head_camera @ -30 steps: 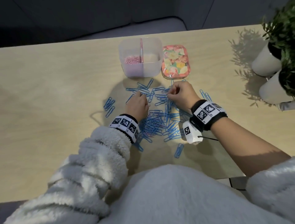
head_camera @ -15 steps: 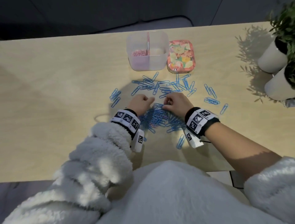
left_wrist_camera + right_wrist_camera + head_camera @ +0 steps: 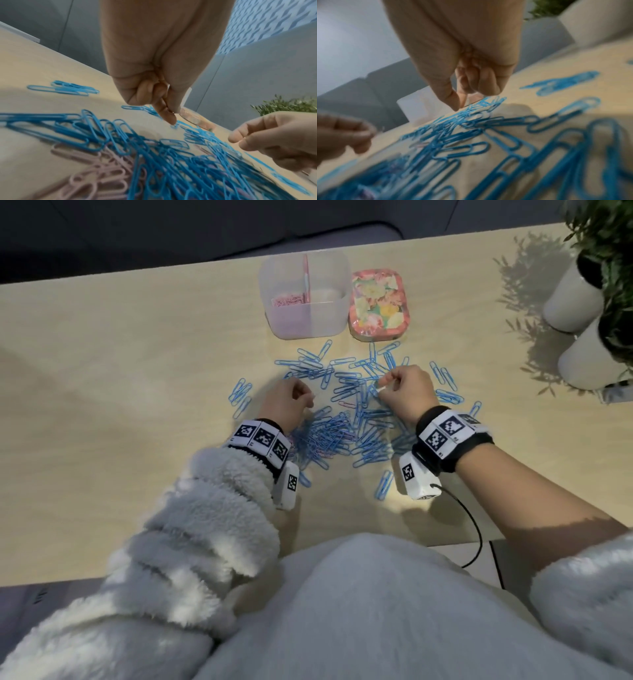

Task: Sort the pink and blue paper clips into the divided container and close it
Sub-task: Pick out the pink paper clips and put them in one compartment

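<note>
**Two hands over a pile of paper clips**

The left hand (image 3: 286, 402) has its fingers curled in, with the thumb and first finger pressed together in a small grip. Whether a clip sits in that grip cannot be told. The right hand (image 3: 407, 392) is curled too, its thumb and fingertips pinched close just above the clips. It is too blurry to tell if the pinch holds anything.

Under and between the hands lies a tangled heap of blue paper clips (image 3: 342, 436). They are thin bent wire loops, smooth and shiny. More blue ones are scattered flat around the heap. A few pink paper clips (image 3: 96, 174) lie at the near edge of the heap, below the left wrist.

The worktop (image 3: 120, 378) is pale wood and smooth.

Past the clips stands the divided container (image 3: 329, 313), a see-through plastic box with round corners and a wall down its middle. Its left part holds pink clips. It is open. Its lid (image 3: 376, 302), a rounded piece with a flower picture, lies flat just beside it on the right.

Two white round pots (image 3: 572, 299) with green plants stand at the far right.
</note>
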Demonstrator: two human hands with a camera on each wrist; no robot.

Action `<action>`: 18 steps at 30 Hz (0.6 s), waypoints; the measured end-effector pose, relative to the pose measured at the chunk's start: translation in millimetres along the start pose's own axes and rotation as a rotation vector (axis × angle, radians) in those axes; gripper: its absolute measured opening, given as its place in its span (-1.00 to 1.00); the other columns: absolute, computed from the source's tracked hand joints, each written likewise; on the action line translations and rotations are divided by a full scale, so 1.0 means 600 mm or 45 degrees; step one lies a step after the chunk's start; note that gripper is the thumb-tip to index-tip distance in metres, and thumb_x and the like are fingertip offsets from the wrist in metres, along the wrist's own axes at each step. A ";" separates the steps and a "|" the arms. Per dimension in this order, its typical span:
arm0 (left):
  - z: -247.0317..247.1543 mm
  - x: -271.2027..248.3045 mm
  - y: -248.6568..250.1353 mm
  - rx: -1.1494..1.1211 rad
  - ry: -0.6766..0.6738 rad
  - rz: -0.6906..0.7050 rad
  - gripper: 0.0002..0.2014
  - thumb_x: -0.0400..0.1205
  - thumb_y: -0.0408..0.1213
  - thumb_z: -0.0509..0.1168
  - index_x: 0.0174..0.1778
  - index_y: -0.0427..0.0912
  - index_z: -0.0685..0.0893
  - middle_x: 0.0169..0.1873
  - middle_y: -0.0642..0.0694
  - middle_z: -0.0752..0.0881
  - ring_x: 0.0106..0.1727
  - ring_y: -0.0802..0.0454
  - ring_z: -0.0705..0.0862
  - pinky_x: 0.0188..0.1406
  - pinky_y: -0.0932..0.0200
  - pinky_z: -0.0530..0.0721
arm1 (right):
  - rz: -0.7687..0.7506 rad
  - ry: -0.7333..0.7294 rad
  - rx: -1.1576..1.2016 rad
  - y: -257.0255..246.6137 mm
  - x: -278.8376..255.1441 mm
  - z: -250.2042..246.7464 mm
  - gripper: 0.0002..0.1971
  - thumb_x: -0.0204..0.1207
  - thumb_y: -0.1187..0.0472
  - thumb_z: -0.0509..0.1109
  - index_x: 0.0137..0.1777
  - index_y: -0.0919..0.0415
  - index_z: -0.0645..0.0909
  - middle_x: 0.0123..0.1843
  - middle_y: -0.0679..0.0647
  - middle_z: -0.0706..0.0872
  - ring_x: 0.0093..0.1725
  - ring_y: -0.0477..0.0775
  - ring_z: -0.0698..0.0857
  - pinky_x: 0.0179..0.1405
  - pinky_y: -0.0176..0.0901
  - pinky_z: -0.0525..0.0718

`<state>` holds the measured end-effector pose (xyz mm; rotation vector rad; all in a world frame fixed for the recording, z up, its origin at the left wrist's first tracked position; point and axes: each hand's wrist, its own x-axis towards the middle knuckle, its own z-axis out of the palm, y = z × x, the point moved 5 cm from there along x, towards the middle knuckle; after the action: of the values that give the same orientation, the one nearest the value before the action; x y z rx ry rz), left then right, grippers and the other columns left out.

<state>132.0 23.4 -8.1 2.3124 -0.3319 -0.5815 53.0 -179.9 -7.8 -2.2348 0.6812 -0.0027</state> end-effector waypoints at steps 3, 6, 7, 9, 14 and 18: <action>-0.015 0.001 -0.004 -0.150 -0.005 -0.047 -0.86 0.67 -0.36 0.16 0.07 -0.16 0.59 -0.34 0.04 0.62 -0.36 0.08 0.58 -0.45 0.43 0.54 | -0.147 -0.053 -0.241 -0.032 -0.002 0.017 -0.85 0.46 0.30 0.33 -0.10 0.22 0.74 -0.28 0.09 0.62 -0.19 0.15 0.61 -0.20 -0.19 0.48; -0.021 -0.004 -0.021 -0.473 -0.056 -0.252 -0.75 0.64 -0.45 0.07 0.07 -0.28 0.64 -0.42 -0.02 0.49 -0.49 0.11 0.38 -0.60 0.35 0.37 | -0.213 -0.200 -0.382 -0.052 -0.003 0.052 -0.87 0.45 0.16 0.43 -0.15 0.22 0.73 -0.24 0.05 0.59 -0.15 0.07 0.55 -0.19 -0.19 0.39; -0.022 -0.008 -0.029 -0.640 -0.065 -0.353 -0.76 0.63 -0.44 0.05 -0.05 -0.30 0.64 -0.45 -0.04 0.43 -0.51 0.10 0.33 -0.61 0.34 0.31 | -0.208 -0.238 -0.400 -0.054 -0.002 0.061 -0.88 0.43 0.16 0.46 -0.18 0.22 0.72 -0.22 0.06 0.62 -0.13 0.07 0.56 -0.18 -0.19 0.39; -0.028 -0.017 -0.044 -0.890 -0.061 -0.506 -0.75 0.62 -0.36 0.03 -0.35 -0.18 0.50 -0.49 -0.04 0.35 -0.57 0.11 0.29 -0.68 0.35 0.25 | -0.208 -0.325 -0.422 -0.058 0.002 0.075 -0.92 0.41 0.22 0.47 -0.27 0.19 0.66 -0.22 0.07 0.65 -0.08 0.12 0.64 -0.17 -0.18 0.43; -0.067 -0.042 -0.080 -0.470 0.023 -0.285 -0.63 0.70 -0.22 0.10 -0.47 -0.13 0.42 -0.54 -0.08 0.36 -0.71 0.21 0.37 -0.66 0.34 0.32 | -0.269 -0.453 -0.545 -0.064 0.005 0.084 -0.83 0.51 0.25 0.34 -0.26 0.33 0.64 -0.11 0.31 0.76 -0.07 0.27 0.70 -0.17 -0.09 0.53; -0.076 -0.062 -0.112 0.009 0.041 -0.092 -0.88 0.56 -0.21 0.32 -0.24 -0.17 0.64 -0.55 0.00 0.44 -0.47 0.07 0.41 -0.39 0.15 0.33 | -0.257 -0.384 -0.347 -0.080 0.006 0.077 -0.89 0.45 0.33 0.31 -0.29 0.26 0.49 -0.28 0.28 0.59 -0.26 0.10 0.59 -0.31 -0.21 0.40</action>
<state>127.0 112.2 -14.3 2.3456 -0.2365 -0.5783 88.7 -123.4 -7.3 -2.4851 0.3045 0.3376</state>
